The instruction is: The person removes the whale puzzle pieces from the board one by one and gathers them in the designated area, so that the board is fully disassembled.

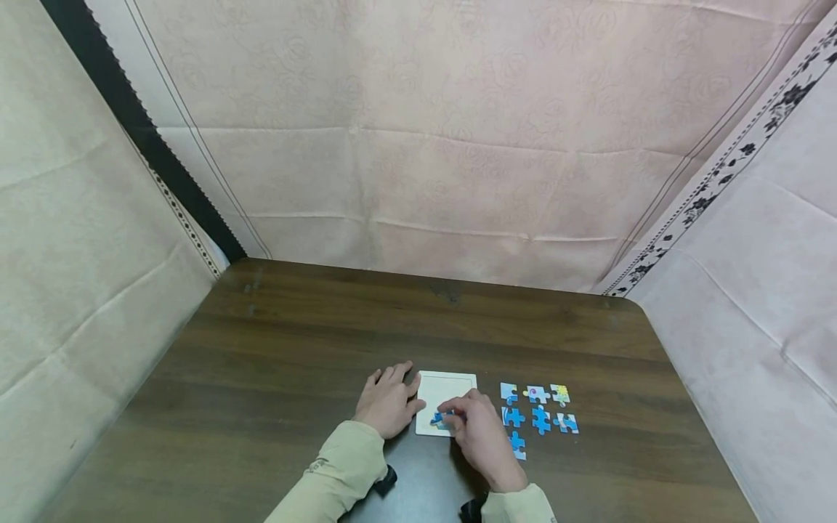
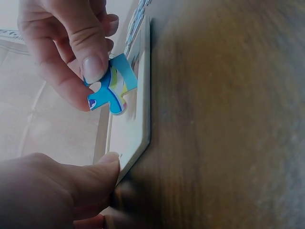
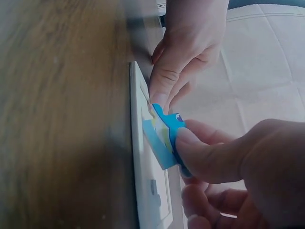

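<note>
A jigsaw puzzle piece (image 2: 114, 88), blue with yellow, white and a light-blue edge, is pinched between the thumb and fingers of my right hand (image 1: 482, 436). It is tilted over the lower part of a square white puzzle tray (image 1: 447, 385); in the right wrist view the piece (image 3: 162, 138) is close to the tray's surface, and I cannot tell whether it touches. My left hand (image 1: 387, 407) rests at the tray's left side with its fingers spread. Its thumb (image 2: 106, 164) presses on the tray's edge.
Several loose puzzle pieces (image 1: 540, 420) lie in rough rows on the brown wooden table (image 1: 314, 327), right of the tray. Pale cloth (image 1: 445, 181) hangs behind the table's far edge and along both sides.
</note>
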A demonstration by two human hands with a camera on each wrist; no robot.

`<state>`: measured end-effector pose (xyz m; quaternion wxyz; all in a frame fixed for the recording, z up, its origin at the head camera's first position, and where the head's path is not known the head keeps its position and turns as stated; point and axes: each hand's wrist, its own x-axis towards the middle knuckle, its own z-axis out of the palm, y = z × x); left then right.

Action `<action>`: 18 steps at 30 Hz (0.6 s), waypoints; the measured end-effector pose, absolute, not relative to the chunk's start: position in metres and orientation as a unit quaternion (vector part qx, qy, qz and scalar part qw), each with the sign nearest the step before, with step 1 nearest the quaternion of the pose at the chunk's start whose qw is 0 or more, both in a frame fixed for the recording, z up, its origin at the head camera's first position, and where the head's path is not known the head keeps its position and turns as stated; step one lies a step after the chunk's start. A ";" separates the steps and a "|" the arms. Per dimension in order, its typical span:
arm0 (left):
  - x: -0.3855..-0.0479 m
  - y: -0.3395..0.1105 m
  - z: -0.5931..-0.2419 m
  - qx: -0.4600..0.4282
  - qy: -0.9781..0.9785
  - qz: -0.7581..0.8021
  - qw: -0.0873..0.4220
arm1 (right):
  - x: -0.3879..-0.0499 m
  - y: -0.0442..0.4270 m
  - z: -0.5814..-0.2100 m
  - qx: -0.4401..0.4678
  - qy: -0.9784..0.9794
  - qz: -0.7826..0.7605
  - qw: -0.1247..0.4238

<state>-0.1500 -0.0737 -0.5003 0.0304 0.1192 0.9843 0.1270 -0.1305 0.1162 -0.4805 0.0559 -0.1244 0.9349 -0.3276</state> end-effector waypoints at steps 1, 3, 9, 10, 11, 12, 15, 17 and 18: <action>-0.150 -0.074 -0.501 0.119 0.984 0.127 0.030 | -0.130 0.116 -0.481 -0.126 0.935 -0.327 0.054; -0.150 -0.073 -0.501 0.119 0.984 0.127 0.032 | -0.130 0.117 -0.481 -0.123 0.935 -0.328 0.055; -0.150 -0.073 -0.500 0.115 0.984 0.129 0.037 | -0.130 0.117 -0.483 -0.108 0.931 -0.343 0.067; -0.150 -0.073 -0.500 0.115 0.984 0.128 0.037 | -0.130 0.117 -0.483 -0.109 0.929 -0.346 0.066; -0.150 -0.072 -0.500 0.114 0.985 0.127 0.038 | -0.130 0.118 -0.482 -0.111 0.928 -0.350 0.065; -0.150 -0.072 -0.500 0.114 0.985 0.126 0.037 | -0.131 0.119 -0.482 -0.112 0.926 -0.355 0.063; -0.150 -0.071 -0.500 0.114 0.985 0.121 0.036 | -0.131 0.124 -0.478 -0.109 0.919 -0.374 0.064; -0.150 -0.071 -0.500 0.113 0.986 0.120 0.036 | -0.131 0.128 -0.475 -0.097 0.915 -0.385 0.071; -0.150 -0.071 -0.501 0.112 0.986 0.120 0.037 | -0.131 0.131 -0.473 -0.092 0.914 -0.389 0.073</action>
